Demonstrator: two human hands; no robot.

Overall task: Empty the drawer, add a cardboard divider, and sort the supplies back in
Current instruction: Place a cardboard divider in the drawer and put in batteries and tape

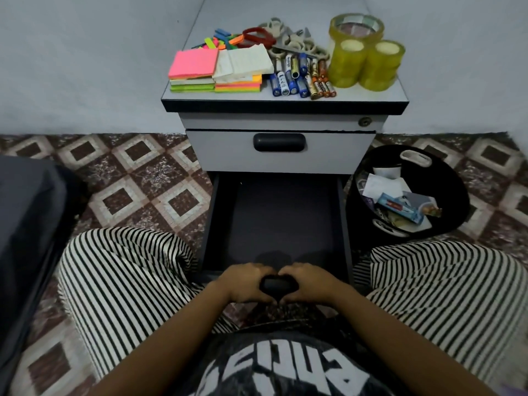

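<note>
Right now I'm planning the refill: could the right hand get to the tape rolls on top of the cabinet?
Probably yes. The tape rolls stand uncovered at the right front corner of the cabinet top. The right hand must first release the drawer handle; whether the arm stretches that far is unclear.

We count three rolls of yellow tape [363, 52], two stacks of sticky notes [192, 65], two drawers [285, 221] and one bin [457, 181]; the batteries [300, 81] are too crowded to number.

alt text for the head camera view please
The left hand and right hand grip the handle of a pulled-out, empty drawer in a grey cabinet. On its top lie sticky notes, batteries, scissors and tape rolls. A bin stands beside it.
</note>
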